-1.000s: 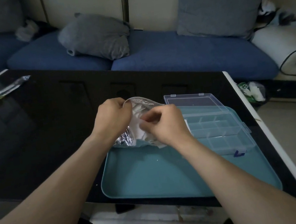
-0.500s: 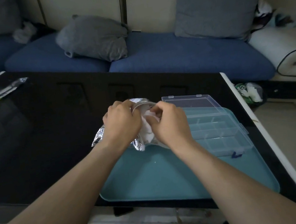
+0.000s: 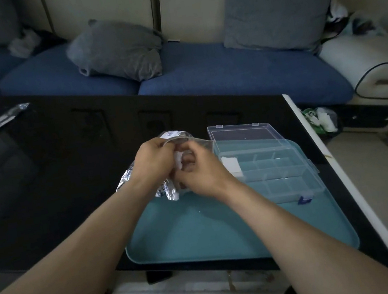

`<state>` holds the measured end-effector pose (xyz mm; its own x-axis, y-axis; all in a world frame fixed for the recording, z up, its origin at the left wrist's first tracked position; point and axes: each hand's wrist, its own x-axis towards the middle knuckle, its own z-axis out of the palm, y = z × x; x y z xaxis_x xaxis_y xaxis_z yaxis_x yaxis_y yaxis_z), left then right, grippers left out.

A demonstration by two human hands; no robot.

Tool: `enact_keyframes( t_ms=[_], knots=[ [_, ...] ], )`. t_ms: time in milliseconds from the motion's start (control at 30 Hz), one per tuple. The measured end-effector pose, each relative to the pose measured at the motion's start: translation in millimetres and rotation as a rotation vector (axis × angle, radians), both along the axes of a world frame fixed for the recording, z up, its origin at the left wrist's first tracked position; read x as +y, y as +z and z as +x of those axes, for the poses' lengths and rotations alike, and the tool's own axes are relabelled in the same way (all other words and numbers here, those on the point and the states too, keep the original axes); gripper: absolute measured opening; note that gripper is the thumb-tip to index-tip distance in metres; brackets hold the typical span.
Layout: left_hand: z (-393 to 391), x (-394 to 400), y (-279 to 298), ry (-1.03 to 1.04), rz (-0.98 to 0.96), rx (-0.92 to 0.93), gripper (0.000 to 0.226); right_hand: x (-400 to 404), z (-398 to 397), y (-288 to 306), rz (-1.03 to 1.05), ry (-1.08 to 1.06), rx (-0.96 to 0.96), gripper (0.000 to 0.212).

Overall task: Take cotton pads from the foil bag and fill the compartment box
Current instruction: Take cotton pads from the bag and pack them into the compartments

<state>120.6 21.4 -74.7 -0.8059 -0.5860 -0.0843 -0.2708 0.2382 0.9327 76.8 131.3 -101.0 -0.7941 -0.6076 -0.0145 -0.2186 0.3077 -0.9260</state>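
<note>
Left hand (image 3: 153, 162): gripping the foil bag (image 3: 167, 191) near its mouth, fingers curled round the crinkly foil, holding it up over the far-left corner of the teal tray (image 3: 201, 236).

Right hand (image 3: 200, 171): fingers curled in at the bag's opening, pinching what looks like a white cotton pad (image 3: 179, 160). Can't honestly say if it's one pad or a few.

Compartment box (image 3: 274, 172): clear plastic, lid flipped open toward the sofa, sitting on the tray's right side near the right edge of the surface (image 3: 54, 180).

Done so far: one white pad (image 3: 231, 165), maybe a small stack, sits in the compartment at the box's left end, just beside the right hand.

Left to do: pretty much everything imo. The other compartments look empty from here, so I'd call this early going.

Hard to see: the inside of the bag is blocked by both hands, so no clue how many pads are left. The box dividers are see-through and the room is dim, so the exact compartment count is fuzzy.

Cut off: the tray's near-right corner fades into the lens edge.
</note>
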Motion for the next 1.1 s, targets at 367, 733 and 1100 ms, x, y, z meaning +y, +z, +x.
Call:
enact_keyframes(
  t_ms=[367,733,1100],
  knots=[
    [-0.2,7.9,2.7,-0.109,-0.218,-0.057,0.021,8.1,-9.7,0.3,-0.093,-0.242,-0.085,0.011],
    [-3.2,-0.9,-3.8,-0.080,-0.460,-0.204,0.044,66.0,-37.0,18.1,-0.120,-0.397,-0.283,0.007],
    [16.8,48.6,32.8,-0.151,-0.641,0.346,0.058,128.1,-44.3,35.8,-0.224,-0.200,-0.246,0.022]
  ],
)
